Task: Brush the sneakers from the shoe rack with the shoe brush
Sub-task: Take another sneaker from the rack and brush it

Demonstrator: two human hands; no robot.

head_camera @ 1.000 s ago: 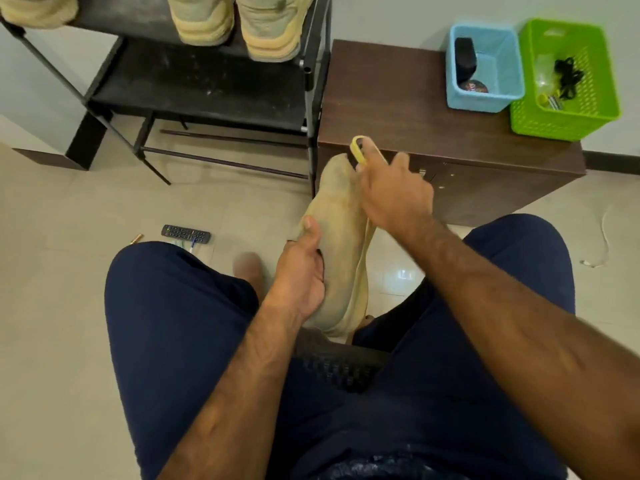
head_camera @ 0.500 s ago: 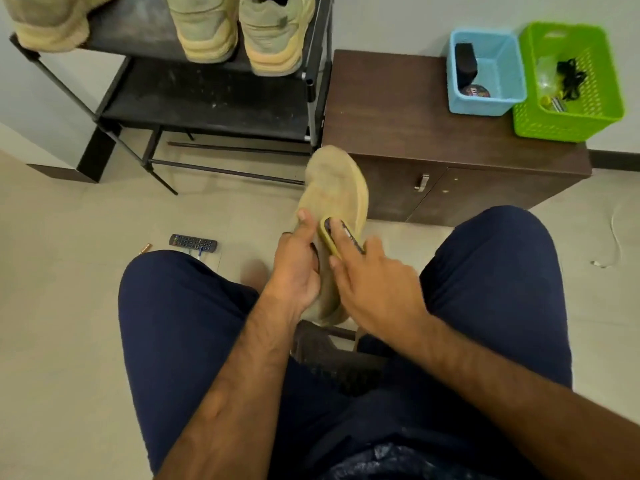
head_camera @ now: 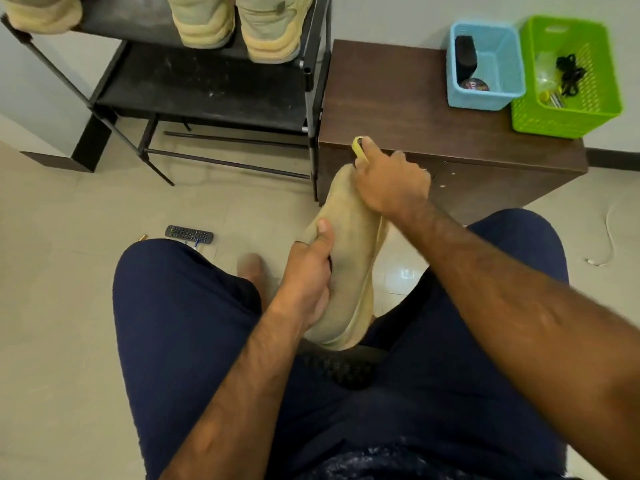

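Note:
A tan sneaker (head_camera: 349, 244) is held sole up between my knees, toe pointing away from me. My left hand (head_camera: 308, 278) grips its left side, thumb lying along the sole. My right hand (head_camera: 391, 185) holds a yellow shoe brush (head_camera: 359, 148) at the toe end of the sole; only the brush's yellow tip shows past my fingers. The black shoe rack (head_camera: 207, 84) stands at the upper left with several more tan sneakers (head_camera: 239, 26) on its top shelf.
A brown cabinet (head_camera: 398, 109) stands right of the rack, carrying a blue basket (head_camera: 485, 64) and a green basket (head_camera: 568, 77). A black remote (head_camera: 188, 234) lies on the tiled floor at the left. A white cord (head_camera: 609, 233) trails at the right.
My right hand has swept the brush from the middle of the sole up to the toe end. The left hand keeps its grip on the sneaker.

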